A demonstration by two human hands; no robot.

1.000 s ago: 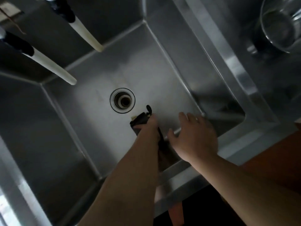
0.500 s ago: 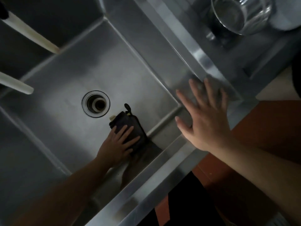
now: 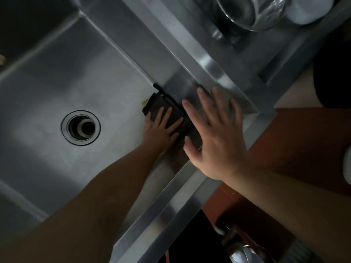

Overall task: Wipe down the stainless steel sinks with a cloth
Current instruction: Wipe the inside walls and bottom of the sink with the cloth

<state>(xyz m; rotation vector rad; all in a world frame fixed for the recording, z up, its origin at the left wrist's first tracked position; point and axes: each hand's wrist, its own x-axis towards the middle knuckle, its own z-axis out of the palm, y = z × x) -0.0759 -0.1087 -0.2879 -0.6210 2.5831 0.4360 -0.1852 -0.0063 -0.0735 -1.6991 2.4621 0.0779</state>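
Observation:
A dark folded cloth (image 3: 171,109) with a small hanging loop lies on the floor of the stainless steel sink (image 3: 57,82), pushed into the near right corner where floor meets wall. My left hand (image 3: 161,128) presses flat on the cloth, fingers spread. Above the sink's right wall and near rim my right hand (image 3: 214,133) hovers, fingers apart, holding nothing. The round drain (image 3: 80,127) sits to the left of the cloth.
A steel divider rim (image 3: 199,59) runs diagonally to a second basin holding a glass bowl (image 3: 250,12) and a white dish (image 3: 307,8). A red-brown floor (image 3: 303,139) lies right of the near rim.
My left hand has slid the cloth away from the drain to the right, into the sink's corner. My right hand has stayed spread over the right rim. The view has shifted right, and the faucet handles are out of view.

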